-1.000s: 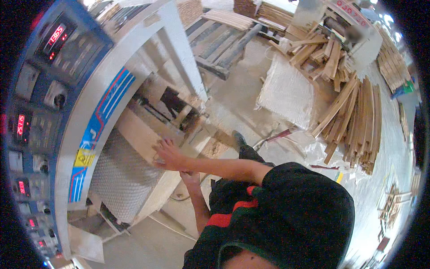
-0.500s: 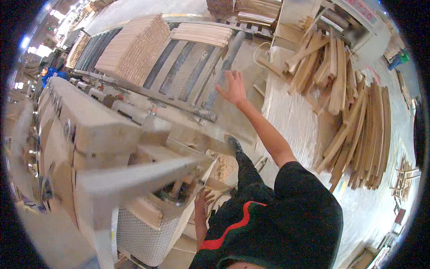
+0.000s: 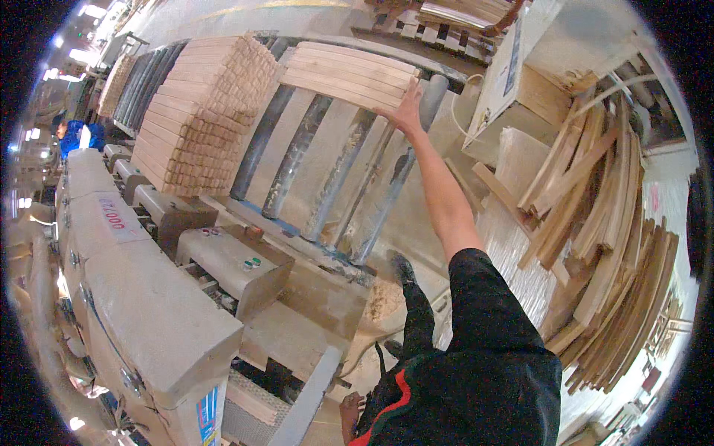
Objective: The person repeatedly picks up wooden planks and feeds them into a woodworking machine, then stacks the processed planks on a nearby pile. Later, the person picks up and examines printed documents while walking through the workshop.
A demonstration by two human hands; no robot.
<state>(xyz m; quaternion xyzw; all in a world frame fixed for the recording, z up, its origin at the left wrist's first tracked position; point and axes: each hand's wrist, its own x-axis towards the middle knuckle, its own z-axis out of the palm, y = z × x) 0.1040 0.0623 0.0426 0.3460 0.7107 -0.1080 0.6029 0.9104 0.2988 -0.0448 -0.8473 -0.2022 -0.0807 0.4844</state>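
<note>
"Pale, long wooden strips (image 3: 349,76): where are they laid, and what has just changed?"

"Across dark metal rollers (image 3: 291,160), upper middle of the frame; their right end is now met by the right hand (image 3: 406,111), fingers spread open; a gap was left before; contact is thereby gained."

"And the left hand (image 3: 352,410)?"

"Half seen, bottom edge; whether anything is gripped cannot be told."

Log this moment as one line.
Right hand: spread at right end of wooden strips on rollers | left hand: low, near pale bar
</note>
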